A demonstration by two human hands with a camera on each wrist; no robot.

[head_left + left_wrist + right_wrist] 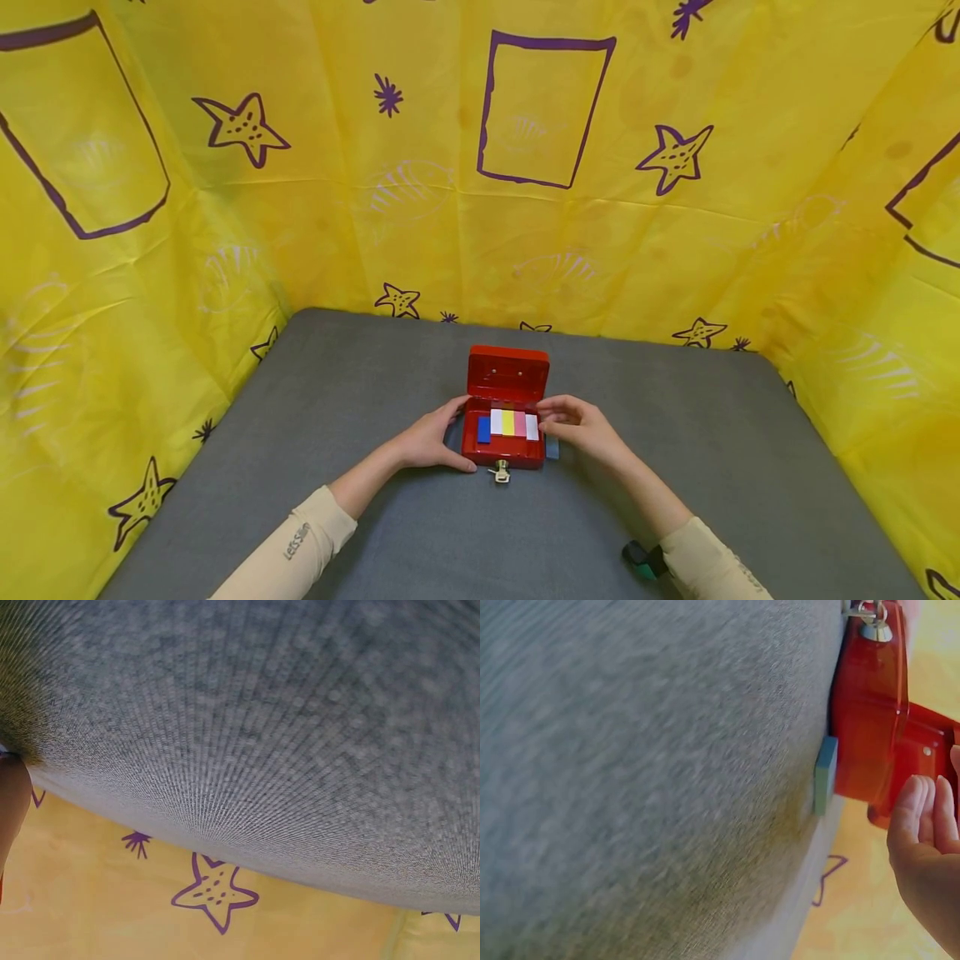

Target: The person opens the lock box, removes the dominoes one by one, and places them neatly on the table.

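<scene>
A red cash box [503, 450] stands with its lid [508, 373] raised and a key [502, 473] in its front lock. My left hand [429, 435] holds the box's left side, thumb at the front corner and fingers toward the back. Inside lie flat blocks: a blue block [483, 430], a white block [497, 421], a yellow block [508, 422], a pink block [520, 423] and a second white block [532, 427]. At the right rim, fingertips beside that last white block, is my right hand [581, 425], its fingers loosely bent. The right wrist view shows these fingers [907, 806] near the lid.
A blue-grey block [825, 776] stands on the table against the box's right side, partly below my right hand. Grey cloth covers the table [360, 367]. Yellow patterned curtains [420, 233] rise behind and at both sides. A dark band [643, 560] lies by the right sleeve.
</scene>
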